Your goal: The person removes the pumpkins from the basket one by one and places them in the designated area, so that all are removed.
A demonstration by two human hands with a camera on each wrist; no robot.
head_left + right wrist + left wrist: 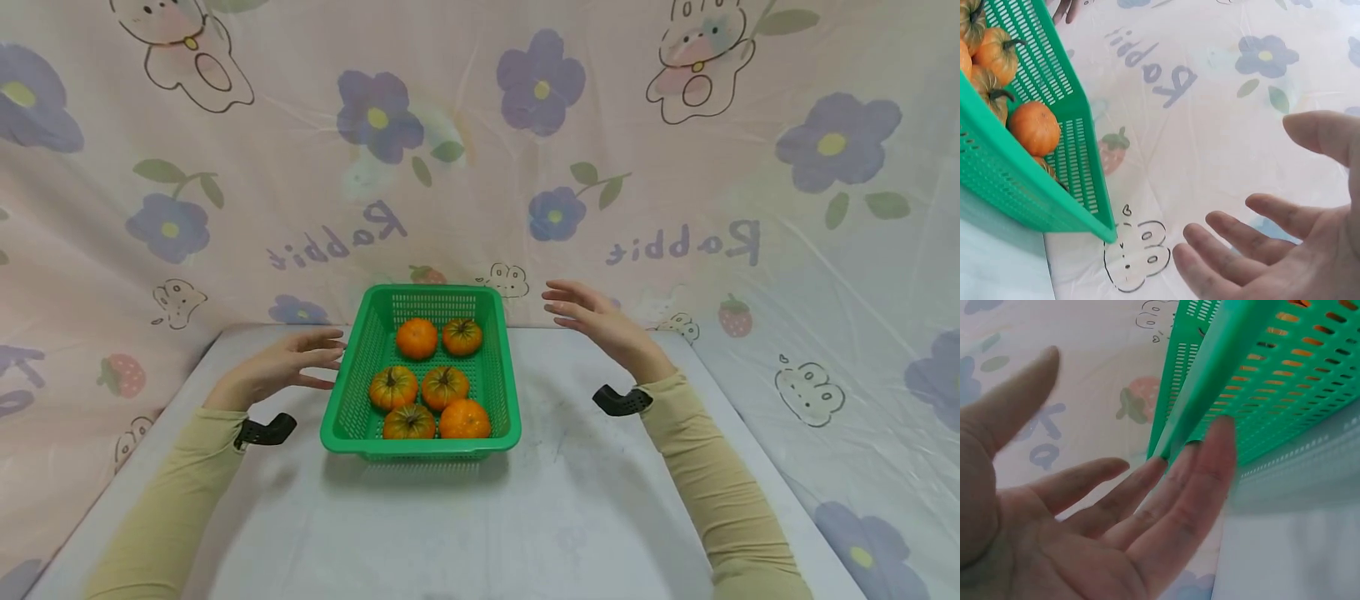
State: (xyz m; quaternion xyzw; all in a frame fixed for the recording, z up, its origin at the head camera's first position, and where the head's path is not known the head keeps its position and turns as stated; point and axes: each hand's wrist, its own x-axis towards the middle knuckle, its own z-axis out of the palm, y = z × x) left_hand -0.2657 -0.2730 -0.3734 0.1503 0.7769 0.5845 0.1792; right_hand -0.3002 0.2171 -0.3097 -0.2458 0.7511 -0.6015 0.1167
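- The green basket (420, 447) stands on the white bench (585, 517), and its far end is close to the patterned cloth (465, 192).
- Six pumpkins (393, 387) lie inside the basket: two at the far end, four gathered at the near end. All are orange, some with green streaks.
- The left hand (288, 364) is just beside the basket's left wall. Its fingers are apart and nearly straight, and they hold nothing. Whether a fingertip touches the rim, I cannot tell.
- The right hand (603, 327) is in the air on the right side, clearly apart from the basket. Its fingers are slightly bent, with the thumb well away from them, and they also hold nothing.
- As I judge it, the step in hand is one of free hands around the basket, without any grip. Whether the hands are coming or leaving, these pictures do not tell.
- If the basket is to be gripped, the next move would call for the right hand to come inward and lower, and for the fingers of both hands to close on opposite rims at the same height.
- The pumpkins look round and loose, so a tilted basket could probably let them roll.
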